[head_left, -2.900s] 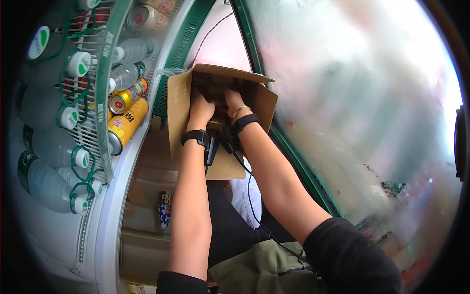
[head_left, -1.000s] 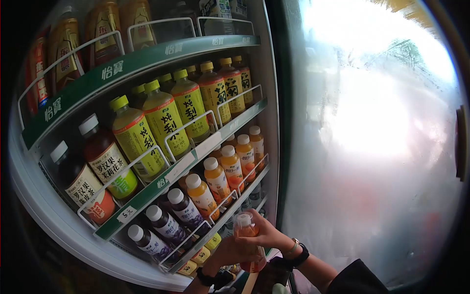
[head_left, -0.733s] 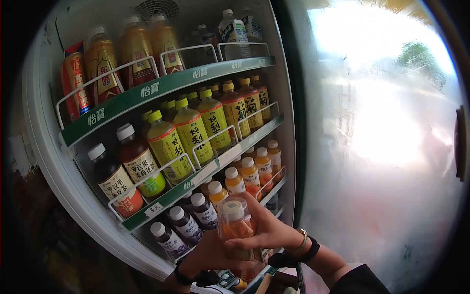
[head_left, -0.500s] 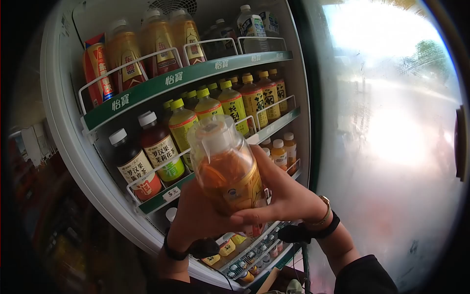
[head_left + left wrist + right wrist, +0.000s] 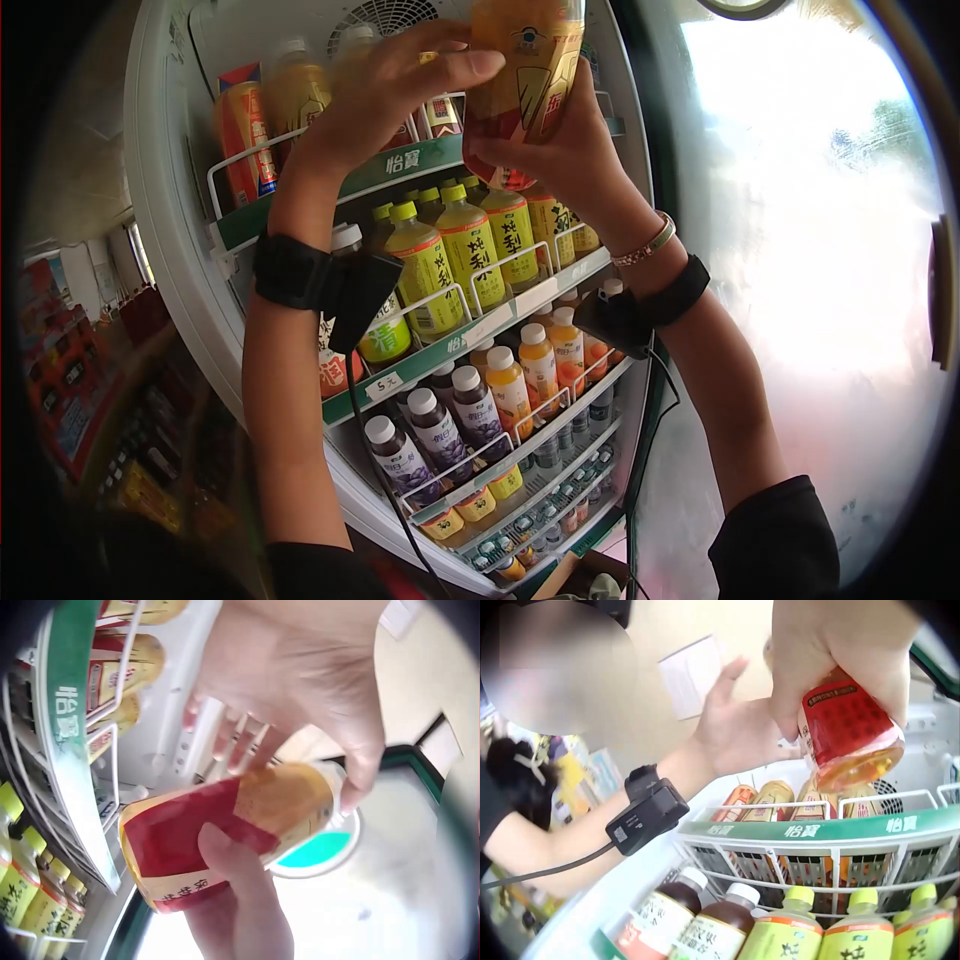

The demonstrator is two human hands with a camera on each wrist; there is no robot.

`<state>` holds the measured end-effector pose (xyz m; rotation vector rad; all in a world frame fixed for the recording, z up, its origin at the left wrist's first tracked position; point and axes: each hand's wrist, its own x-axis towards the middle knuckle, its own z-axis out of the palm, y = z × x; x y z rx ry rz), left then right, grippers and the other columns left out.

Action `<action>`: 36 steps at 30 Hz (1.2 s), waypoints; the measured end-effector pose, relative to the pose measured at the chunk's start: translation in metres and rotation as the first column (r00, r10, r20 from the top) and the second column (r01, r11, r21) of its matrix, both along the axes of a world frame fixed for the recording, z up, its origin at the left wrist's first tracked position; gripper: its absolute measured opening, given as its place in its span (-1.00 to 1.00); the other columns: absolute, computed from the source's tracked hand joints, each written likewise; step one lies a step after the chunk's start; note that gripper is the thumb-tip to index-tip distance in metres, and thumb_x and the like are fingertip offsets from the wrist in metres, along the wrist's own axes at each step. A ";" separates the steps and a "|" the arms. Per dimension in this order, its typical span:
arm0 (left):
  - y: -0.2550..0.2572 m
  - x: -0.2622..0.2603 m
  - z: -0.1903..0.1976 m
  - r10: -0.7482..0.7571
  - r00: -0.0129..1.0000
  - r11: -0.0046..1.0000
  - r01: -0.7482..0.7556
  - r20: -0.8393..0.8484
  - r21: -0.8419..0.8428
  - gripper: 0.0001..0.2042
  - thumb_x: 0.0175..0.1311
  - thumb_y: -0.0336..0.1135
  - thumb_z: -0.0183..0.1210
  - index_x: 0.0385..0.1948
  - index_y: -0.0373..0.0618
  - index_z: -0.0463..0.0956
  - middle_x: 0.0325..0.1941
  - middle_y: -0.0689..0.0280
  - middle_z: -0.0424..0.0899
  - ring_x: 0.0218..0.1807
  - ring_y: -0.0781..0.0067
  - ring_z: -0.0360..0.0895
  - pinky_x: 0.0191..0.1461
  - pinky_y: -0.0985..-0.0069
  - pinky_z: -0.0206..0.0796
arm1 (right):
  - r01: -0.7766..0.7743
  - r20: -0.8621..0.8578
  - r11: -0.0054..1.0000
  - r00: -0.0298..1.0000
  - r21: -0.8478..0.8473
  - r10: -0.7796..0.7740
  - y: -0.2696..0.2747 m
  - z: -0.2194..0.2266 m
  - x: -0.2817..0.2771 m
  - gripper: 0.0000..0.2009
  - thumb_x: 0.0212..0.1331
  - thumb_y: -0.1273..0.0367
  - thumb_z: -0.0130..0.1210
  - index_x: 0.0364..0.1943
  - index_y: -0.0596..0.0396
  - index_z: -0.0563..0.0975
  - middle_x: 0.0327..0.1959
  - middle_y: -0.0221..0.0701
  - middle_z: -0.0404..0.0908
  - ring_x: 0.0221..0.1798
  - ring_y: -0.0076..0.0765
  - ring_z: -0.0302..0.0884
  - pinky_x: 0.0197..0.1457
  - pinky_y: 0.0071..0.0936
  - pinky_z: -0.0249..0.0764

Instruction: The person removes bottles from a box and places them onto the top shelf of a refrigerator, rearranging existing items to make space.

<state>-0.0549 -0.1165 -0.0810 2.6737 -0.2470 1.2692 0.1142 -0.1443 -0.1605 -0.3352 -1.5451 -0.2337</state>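
My right hand [image 5: 575,150] grips a drink bottle [image 5: 525,85] with a red and gold label, held up before the fridge's top shelf. Its top runs out of the head view. In the left wrist view the right thumb presses across the label of the tilted bottle [image 5: 176,840]. Beside it is my left hand [image 5: 385,95], fingers loosely extended; in the left wrist view its thumb is right at the bottle's neck end. The right wrist view shows the left palm [image 5: 739,735] spread behind the bottle. Similar gold bottles [image 5: 769,799] stand on the top shelf behind.
White wire guards and a green shelf edge [image 5: 415,158] front the top shelf. Below stand yellow-green bottles [image 5: 465,240], then purple and orange juices [image 5: 540,360]. A fogged fridge door [image 5: 770,300] stands at the right. Part of a cardboard box [image 5: 565,575] shows at the bottom.
Both hands were inside the cardboard box, then held the bottle low before the shelves. The bottle has risen to the top shelf's height, and the left hand has come off its side.
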 end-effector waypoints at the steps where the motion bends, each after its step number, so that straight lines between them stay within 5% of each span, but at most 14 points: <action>1: 0.011 -0.001 0.016 0.003 1.000 1.000 -0.003 0.003 0.007 -0.59 0.00 -0.05 0.18 -0.25 -0.21 0.49 -0.22 0.22 0.57 -0.10 0.34 0.49 0.00 0.49 0.30 | 0.041 -0.058 0.999 0.997 -0.019 -0.042 0.010 0.010 0.004 -0.23 -0.35 0.44 0.37 -0.03 0.17 0.07 -0.15 -0.21 0.40 -0.13 -0.35 0.48 -0.11 -0.45 0.49; 4: 0.026 0.000 0.040 0.199 0.973 0.848 -0.231 0.119 0.478 -0.63 0.08 -0.06 0.00 -0.28 -0.20 0.52 -0.18 0.20 0.57 -0.14 0.25 0.51 0.00 0.42 0.31 | -0.213 -0.119 0.977 0.970 0.018 0.214 0.031 0.040 0.006 -0.25 -0.34 0.44 0.37 -0.06 0.18 0.06 -0.17 -0.20 0.40 -0.11 -0.34 0.47 -0.14 -0.45 0.52; 6: 0.033 0.009 0.032 0.786 0.612 0.530 -0.742 0.091 0.410 -0.61 0.15 -0.22 -0.20 -0.07 -0.22 0.40 -0.05 0.16 0.49 0.06 0.31 0.41 0.27 0.34 0.01 | -0.242 -0.104 0.970 0.964 0.026 0.244 0.043 0.058 0.010 -0.25 -0.34 0.41 0.38 -0.07 0.18 0.05 -0.16 -0.18 0.39 -0.11 -0.32 0.47 -0.15 -0.44 0.54; 7: 0.042 0.011 0.023 0.790 0.605 0.525 -0.750 0.097 0.403 -0.61 0.15 -0.22 -0.20 -0.07 -0.22 0.40 -0.05 0.16 0.49 0.06 0.31 0.41 0.27 0.34 0.01 | -0.177 -0.125 0.983 0.975 0.050 0.182 0.051 0.068 0.013 -0.24 -0.35 0.40 0.38 -0.08 0.18 0.05 -0.16 -0.17 0.39 -0.11 -0.32 0.47 -0.16 -0.45 0.54; 9: 0.067 0.017 0.002 0.856 0.408 0.152 -0.786 0.318 0.599 -0.62 0.13 -0.20 -0.18 -0.07 -0.17 0.41 -0.01 0.16 0.47 0.15 0.30 0.30 0.37 0.22 -0.25 | -0.039 -0.165 0.999 0.985 0.035 0.045 0.062 0.079 0.017 -0.24 -0.35 0.40 0.38 -0.08 0.19 0.05 -0.15 -0.15 0.37 -0.11 -0.30 0.47 -0.16 -0.45 0.55; 12: 0.105 0.018 -0.009 0.540 0.581 0.144 -0.777 0.610 0.613 -0.62 0.08 -0.11 -0.13 -0.22 -0.13 0.53 -0.10 0.28 0.54 0.04 0.38 0.40 0.39 0.15 -0.37 | 0.001 -0.183 1.000 0.983 -0.020 -0.005 0.074 0.085 0.018 -0.25 -0.35 0.39 0.38 -0.10 0.20 0.06 -0.16 -0.15 0.37 -0.12 -0.30 0.47 -0.17 -0.46 0.55; 14: 0.077 0.019 -0.012 0.773 0.462 0.141 -0.793 0.434 0.593 -0.59 0.10 -0.13 -0.11 -0.06 -0.14 0.40 0.02 0.28 0.45 0.17 0.38 0.27 0.39 0.20 -0.32 | -0.071 -0.173 0.997 0.983 -0.039 0.063 0.073 0.079 0.012 -0.25 -0.35 0.39 0.39 -0.11 0.23 0.06 -0.16 -0.15 0.37 -0.13 -0.30 0.48 -0.19 -0.47 0.56; 18: 0.089 0.021 -0.019 0.530 0.467 -0.069 -0.808 0.708 0.585 -0.64 0.06 -0.15 -0.06 -0.15 -0.10 0.48 -0.03 0.30 0.47 0.09 0.35 0.34 0.28 0.18 -0.09 | -0.157 -0.168 0.987 0.973 0.036 0.161 0.063 0.058 0.000 -0.45 -0.08 0.43 0.21 0.02 0.12 0.19 -0.23 -0.29 0.45 -0.19 -0.38 0.48 -0.22 -0.50 0.48; 22: 0.055 0.007 -0.049 0.451 0.639 0.415 -0.768 0.623 0.487 -0.77 0.00 -0.29 0.05 -0.40 -0.27 0.50 -0.18 0.06 0.45 0.06 0.16 0.27 0.25 0.20 -0.07 | -0.216 -0.041 0.976 0.976 0.005 0.216 0.049 0.049 0.006 -0.61 -0.09 0.53 0.19 -0.13 0.13 0.32 -0.32 -0.38 0.48 -0.29 -0.46 0.50 -0.30 -0.58 0.48; 24: 0.045 0.009 -0.084 0.072 0.434 0.343 -0.856 0.898 0.386 -0.80 0.01 -0.30 0.02 -0.45 -0.25 0.49 -0.24 0.13 0.50 -0.03 0.20 0.33 0.15 0.22 0.06 | -0.244 -0.041 0.970 0.969 0.002 0.244 0.042 0.048 0.006 -0.64 -0.07 0.52 0.19 -0.15 0.14 0.35 -0.29 -0.38 0.48 -0.29 -0.44 0.50 -0.33 -0.59 0.47; 25: 0.039 0.015 -0.113 0.534 0.613 0.577 -0.767 0.582 0.280 -0.81 -0.10 -0.23 0.07 -0.45 -0.09 0.46 -0.27 0.33 0.48 -0.13 0.35 0.40 -0.03 0.22 0.12 | -0.239 -0.152 0.961 0.954 0.140 0.260 0.035 0.036 -0.019 -0.69 -0.04 0.50 0.17 -0.18 0.13 0.36 -0.38 -0.41 0.50 -0.40 -0.49 0.51 -0.43 -0.62 0.45; 26: 0.038 0.022 -0.132 0.200 0.499 0.541 -0.774 0.843 0.329 -0.86 -0.15 -0.26 0.10 -0.55 -0.04 0.39 -0.37 0.37 0.45 -0.18 0.40 0.38 0.01 0.23 0.10 | -0.178 -0.018 0.983 0.984 -0.049 0.177 0.031 0.042 0.002 -0.75 0.00 0.47 0.15 -0.23 0.11 0.38 -0.51 -0.46 0.49 -0.54 -0.56 0.48 -0.55 -0.67 0.40; 32: 0.028 0.032 -0.141 0.175 0.603 0.321 -0.782 0.778 0.534 -0.87 -0.09 -0.28 0.09 -0.47 -0.01 0.45 -0.40 0.40 0.45 -0.16 0.46 0.37 0.06 0.33 0.09 | -0.224 0.023 0.975 0.974 -0.011 0.224 0.025 0.034 -0.004 -0.77 0.01 0.46 0.14 -0.23 0.11 0.40 -0.52 -0.46 0.50 -0.56 -0.56 0.47 -0.55 -0.67 0.39; 36: 0.018 0.001 -0.110 0.056 0.657 0.121 -0.752 0.752 0.648 -0.88 -0.08 -0.24 0.12 -0.49 0.01 0.49 -0.44 0.49 0.52 -0.17 0.51 0.40 0.01 0.38 0.20 | -0.035 -0.292 0.967 0.955 -0.253 -0.041 0.027 0.034 0.009 -0.72 -0.01 0.34 0.18 -0.25 0.25 0.51 -0.28 -0.33 0.55 -0.25 -0.55 0.50 -0.23 -0.64 0.43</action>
